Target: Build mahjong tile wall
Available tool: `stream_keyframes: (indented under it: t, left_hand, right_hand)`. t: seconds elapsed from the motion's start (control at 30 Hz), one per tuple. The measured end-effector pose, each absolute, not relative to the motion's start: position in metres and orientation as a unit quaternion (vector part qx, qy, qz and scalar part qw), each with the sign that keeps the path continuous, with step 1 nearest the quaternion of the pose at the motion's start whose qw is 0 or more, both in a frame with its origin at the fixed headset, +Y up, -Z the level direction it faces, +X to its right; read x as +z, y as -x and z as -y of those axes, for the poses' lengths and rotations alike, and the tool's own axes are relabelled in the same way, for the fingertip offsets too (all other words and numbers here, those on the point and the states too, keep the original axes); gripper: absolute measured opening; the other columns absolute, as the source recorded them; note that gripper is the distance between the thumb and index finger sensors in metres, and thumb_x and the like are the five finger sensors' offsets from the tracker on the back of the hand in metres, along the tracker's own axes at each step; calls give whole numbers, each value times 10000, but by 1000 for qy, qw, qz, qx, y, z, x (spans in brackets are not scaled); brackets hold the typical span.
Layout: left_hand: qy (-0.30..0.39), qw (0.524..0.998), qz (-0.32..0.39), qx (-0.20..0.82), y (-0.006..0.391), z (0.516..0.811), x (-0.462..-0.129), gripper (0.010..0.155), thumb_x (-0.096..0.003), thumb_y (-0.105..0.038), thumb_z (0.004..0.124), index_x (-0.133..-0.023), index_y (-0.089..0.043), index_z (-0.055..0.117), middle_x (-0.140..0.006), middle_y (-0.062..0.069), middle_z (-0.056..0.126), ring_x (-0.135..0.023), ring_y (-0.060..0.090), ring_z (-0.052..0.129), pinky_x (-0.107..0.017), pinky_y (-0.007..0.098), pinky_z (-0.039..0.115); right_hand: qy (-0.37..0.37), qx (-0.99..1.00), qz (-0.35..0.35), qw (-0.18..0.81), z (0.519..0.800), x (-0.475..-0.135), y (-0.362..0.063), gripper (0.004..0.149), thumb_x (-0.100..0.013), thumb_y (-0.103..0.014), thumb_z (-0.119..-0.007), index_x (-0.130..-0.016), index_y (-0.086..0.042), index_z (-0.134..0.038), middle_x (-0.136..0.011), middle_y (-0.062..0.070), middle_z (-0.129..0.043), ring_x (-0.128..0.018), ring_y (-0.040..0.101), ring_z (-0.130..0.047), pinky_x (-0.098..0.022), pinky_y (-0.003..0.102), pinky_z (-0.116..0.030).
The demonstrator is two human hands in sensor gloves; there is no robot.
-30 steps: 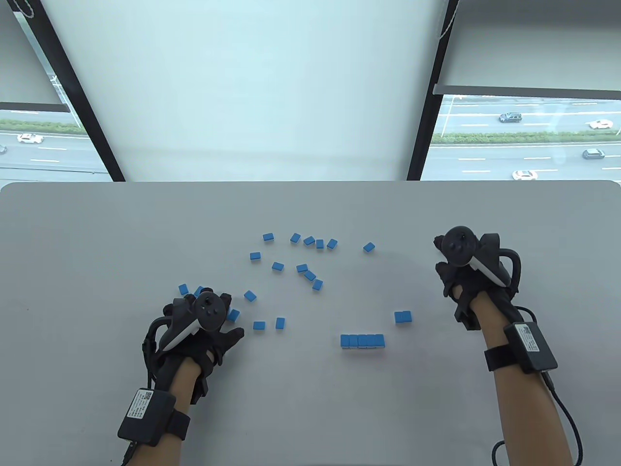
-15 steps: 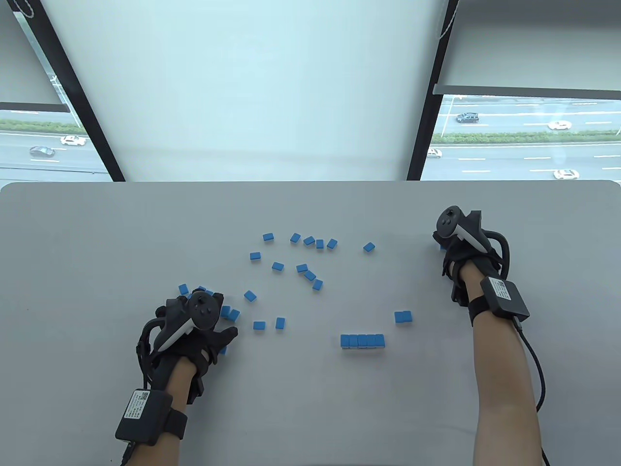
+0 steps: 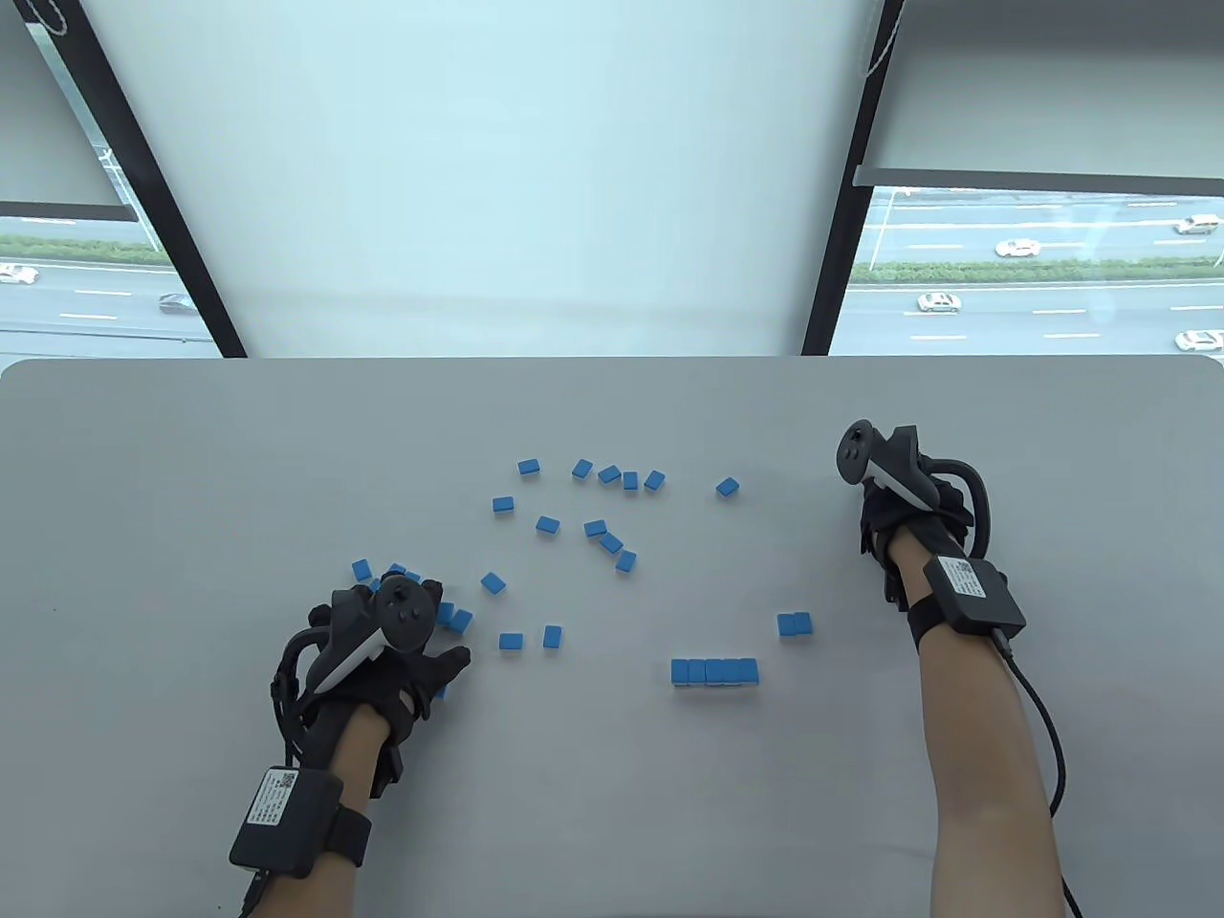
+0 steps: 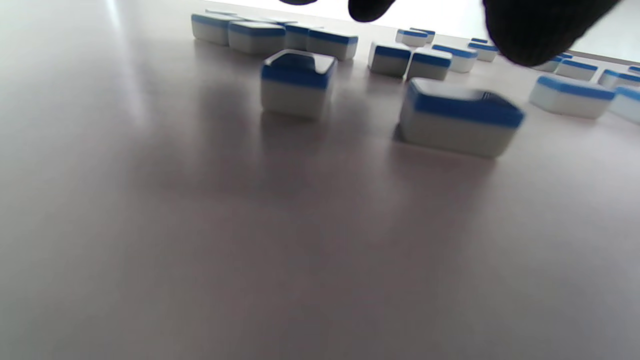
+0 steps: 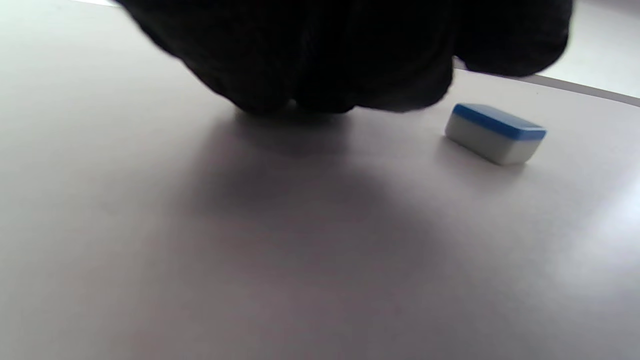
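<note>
Hovering low, your left hand [image 3: 397,650] is covering a cluster of loose tiles [image 3: 457,619], fingers relaxed and gripping nothing. Your right hand [image 3: 904,507] is sitting far right on the counter [image 3: 191,459], fingers bunched downward; whether they are pinching anything, I cannot tell. A five-tile row [image 3: 714,671] is lying near you, with a pair [image 3: 794,624] just beyond it.

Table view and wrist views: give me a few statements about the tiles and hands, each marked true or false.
1. A row of five tiles stands near the table's near edge. True.
2. The left hand is among scattered tiles. True.
3. The pair of tiles touches the row. False: a gap separates them.
4. The right hand rests on the row. False: it is far from it, at the table's right.
5. The tiles are red. False: blue-backed.
</note>
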State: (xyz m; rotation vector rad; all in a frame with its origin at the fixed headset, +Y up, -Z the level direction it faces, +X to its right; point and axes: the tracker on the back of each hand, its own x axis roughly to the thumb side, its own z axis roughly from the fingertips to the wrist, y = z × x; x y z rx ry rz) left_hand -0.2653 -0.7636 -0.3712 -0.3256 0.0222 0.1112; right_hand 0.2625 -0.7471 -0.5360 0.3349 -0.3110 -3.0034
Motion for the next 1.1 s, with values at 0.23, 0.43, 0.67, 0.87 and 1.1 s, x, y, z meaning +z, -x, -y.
stream_keyframes:
  t: [0.23,0.43,0.67,0.87,1.1]
  left_hand:
    - [156,986,5,61,259,760,-370,852,-401,-711,655,-1118,-365,349,-1205,23,262,-1086,452,267,-685,746,225]
    - [149,986,13,78,257,755,-367,851,-402,-710,656,-1118,-365,350,-1205,22,261,-1086,452,266,-685,746,224]
    - [142,986,23,86,254,751,-366,855,-402,-709,657,-1119,-362,346,-1206,22,258,-1087,451,263,-684,748,224]
    - [144,985,29,88,251,751,-367,855,-402,-710,656,-1119,-364,346,-1206,23,259,-1087,451,263,-685,746,223]
    - [154,984,27,89,251,755,-368,852,-403,-709,656,-1118,-365,346,-1206,23,260,-1087,452,266,-685,746,222]
  right_hand:
    - [-46,-998,41,25,701,-497,-246,585,-376,-286,-888,-904,-152,-675,-729,48,-865,-361,203,-957,-361,444,-844]
    - [1,-1000,-29,-1,661,-446,-222,581,-376,-285,-891,-905,-154,-687,-724,49,-873,-358,204,-962,-356,443,-848]
    - [25,-996,-80,-28,651,-400,-203,580,-379,-279,-889,-909,-152,-689,-723,53,-872,-364,208,-961,-357,446,-846]
    - [38,-995,-91,-19,673,-380,-206,580,-369,-282,-891,-898,-137,-703,-700,62,-885,-340,205,-972,-327,443,-859]
    - [37,-998,-18,-44,724,-383,-215,574,-363,-271,-896,-890,-133,-714,-691,72,-889,-344,221,-976,-325,455,-856]
